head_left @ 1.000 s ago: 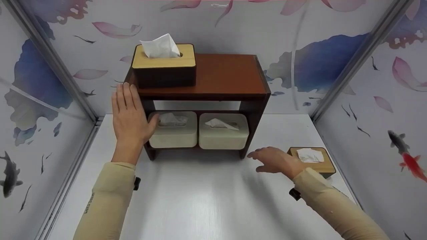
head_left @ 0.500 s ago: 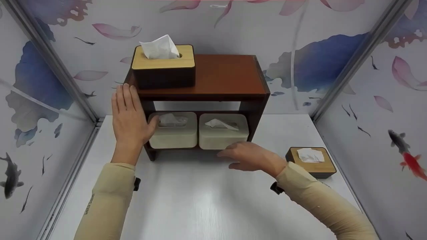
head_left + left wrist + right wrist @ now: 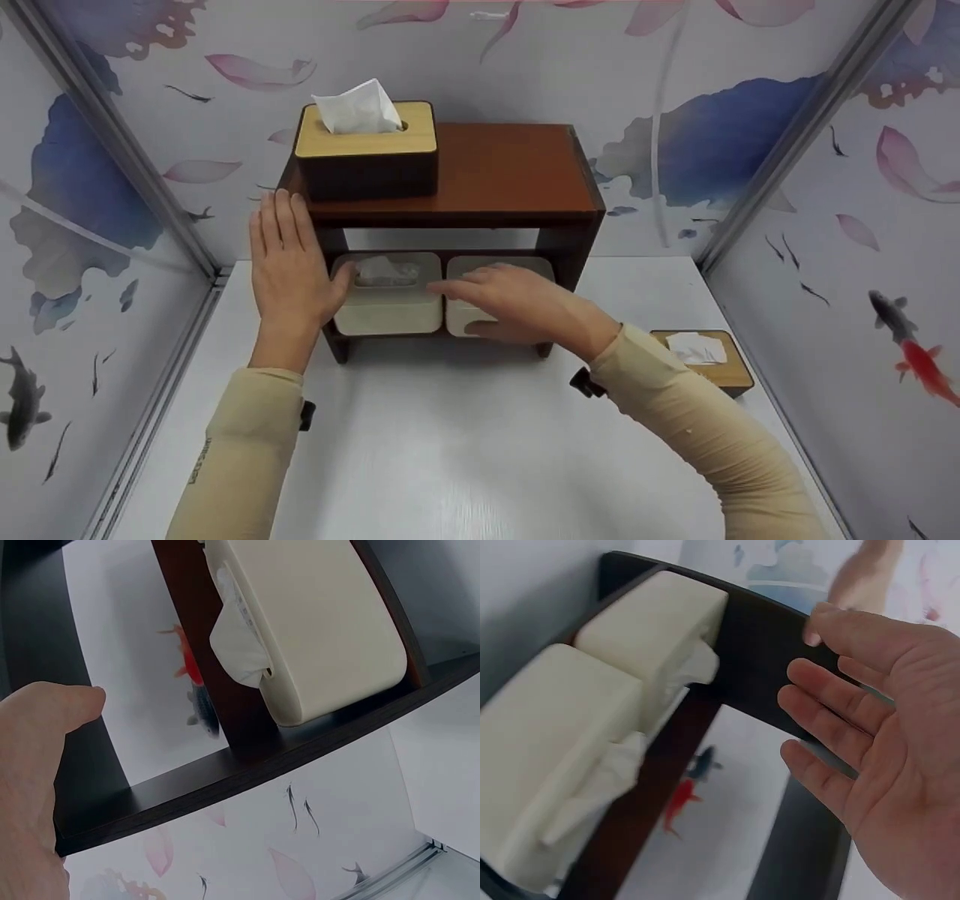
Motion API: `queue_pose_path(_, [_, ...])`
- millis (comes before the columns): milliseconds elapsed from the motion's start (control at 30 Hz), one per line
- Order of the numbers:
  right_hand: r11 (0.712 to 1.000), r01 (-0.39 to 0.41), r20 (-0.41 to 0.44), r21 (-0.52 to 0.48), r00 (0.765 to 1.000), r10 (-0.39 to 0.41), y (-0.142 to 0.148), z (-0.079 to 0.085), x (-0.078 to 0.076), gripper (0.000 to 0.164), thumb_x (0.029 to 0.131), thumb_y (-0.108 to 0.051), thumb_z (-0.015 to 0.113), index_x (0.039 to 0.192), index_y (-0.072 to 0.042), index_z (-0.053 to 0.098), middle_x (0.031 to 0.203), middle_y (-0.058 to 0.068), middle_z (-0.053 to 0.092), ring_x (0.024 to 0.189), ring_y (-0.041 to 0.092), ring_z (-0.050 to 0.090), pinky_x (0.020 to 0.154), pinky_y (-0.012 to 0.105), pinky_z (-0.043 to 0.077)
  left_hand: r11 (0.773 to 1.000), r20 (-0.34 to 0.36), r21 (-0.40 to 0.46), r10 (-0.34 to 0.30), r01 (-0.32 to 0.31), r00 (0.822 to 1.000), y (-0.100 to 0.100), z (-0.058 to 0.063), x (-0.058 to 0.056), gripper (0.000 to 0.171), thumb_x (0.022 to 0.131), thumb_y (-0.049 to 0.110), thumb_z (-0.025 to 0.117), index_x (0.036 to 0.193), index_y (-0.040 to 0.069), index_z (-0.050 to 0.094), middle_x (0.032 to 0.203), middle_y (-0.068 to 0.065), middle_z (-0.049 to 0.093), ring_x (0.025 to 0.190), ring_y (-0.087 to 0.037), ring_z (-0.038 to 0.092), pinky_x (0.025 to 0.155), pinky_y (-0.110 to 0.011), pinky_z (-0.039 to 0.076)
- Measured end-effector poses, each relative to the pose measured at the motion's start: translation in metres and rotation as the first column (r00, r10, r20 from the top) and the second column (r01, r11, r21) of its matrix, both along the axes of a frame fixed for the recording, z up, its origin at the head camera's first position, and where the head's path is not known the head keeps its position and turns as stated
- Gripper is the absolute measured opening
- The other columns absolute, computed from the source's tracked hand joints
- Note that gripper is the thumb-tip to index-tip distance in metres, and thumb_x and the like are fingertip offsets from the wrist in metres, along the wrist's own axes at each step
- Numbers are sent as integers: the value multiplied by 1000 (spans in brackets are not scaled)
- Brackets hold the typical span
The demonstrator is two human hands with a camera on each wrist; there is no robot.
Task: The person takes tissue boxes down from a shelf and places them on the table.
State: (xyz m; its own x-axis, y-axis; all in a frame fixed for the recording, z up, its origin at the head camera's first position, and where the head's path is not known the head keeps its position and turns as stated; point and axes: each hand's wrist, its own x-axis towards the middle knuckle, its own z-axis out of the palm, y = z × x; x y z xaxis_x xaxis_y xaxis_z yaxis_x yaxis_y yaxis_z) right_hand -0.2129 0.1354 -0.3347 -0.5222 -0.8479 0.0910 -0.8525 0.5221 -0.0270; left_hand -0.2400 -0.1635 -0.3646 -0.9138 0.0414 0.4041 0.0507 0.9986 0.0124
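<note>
My left hand (image 3: 291, 270) lies along the left side of the dark brown two-tier shelf (image 3: 510, 169), fingers straight and thumb spread toward the front. My right hand (image 3: 517, 304) hovers in front of the lower tier, fingers loosely extended and holding nothing. It overlaps the right cream tissue box (image 3: 459, 319) in the head view and hides most of its top. Beside that box stands the left cream tissue box (image 3: 390, 316), a white tissue showing in its slot. The right wrist view shows the right palm (image 3: 900, 765) with fingers apart, away from both boxes.
A black tissue box with a wooden lid (image 3: 367, 172) stands on the shelf's top left. Another wooden-lidded tissue box (image 3: 712, 367) sits on the white table (image 3: 450, 450) at the right, partly behind the right forearm. Printed panels (image 3: 840, 262) enclose the table.
My right hand has moved leftward and up from near the right-hand tissue box to in front of the shelf's lower tier. The left hand stays at the shelf's side.
</note>
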Motion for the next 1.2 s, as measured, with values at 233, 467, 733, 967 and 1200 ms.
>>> queue_pose_path(233, [996, 26, -86, -90, 996, -34, -13, 39, -9, 72, 92, -22, 68, 154, -18, 29, 138, 4, 56, 120, 21, 57, 106, 44, 45, 1000, -7, -1, 1, -1, 1000, 0, 0, 0, 109, 89, 54, 59, 154, -3, -7, 161, -25, -2, 152, -38, -4, 125, -48, 2])
queue_pose_path(467, [984, 51, -197, -173, 977, -85, -21, 61, -20, 74, 91, -27, 69, 153, -15, 31, 156, 9, 34, 141, 23, 38, 114, 44, 37, 1000, 2, 10, -1, 1, 1000, 0, 2, 0, 109, 89, 54, 59, 154, -2, -8, 161, -24, -3, 152, -38, -4, 125, -48, 1])
queue_pose_path(733, [952, 235, -200, -194, 941, -273, -31, 77, -45, 81, 91, -48, 64, 154, -12, 27, 162, 9, 20, 150, 24, 22, 123, 42, 19, 1000, 7, 30, -9, 8, 1000, 0, 1, 1, 107, 90, 52, 58, 154, -2, -8, 161, -24, -4, 152, -38, -5, 125, -48, 0])
queue_pose_path(967, [921, 383, -138, -76, 910, -390, -41, 87, -72, 93, 90, -64, 54, 156, -10, 18, 164, 10, 13, 153, 27, 11, 126, 42, 7, 999, -13, 52, -15, 15, 1000, 2, -3, 1, 105, 90, 49, 60, 154, -2, -6, 161, -24, -2, 152, -38, -4, 125, -48, 1])
queue_pose_path(1200, [896, 445, -59, 9, 894, -444, -54, 97, -87, 99, 88, -73, 45, 158, -13, 10, 166, 8, 1, 154, 25, 2, 126, 40, 0, 999, -33, 42, -10, 11, 999, 2, -2, 1, 105, 89, 48, 60, 154, -2, -5, 161, -24, -1, 152, -38, -3, 125, -48, 2])
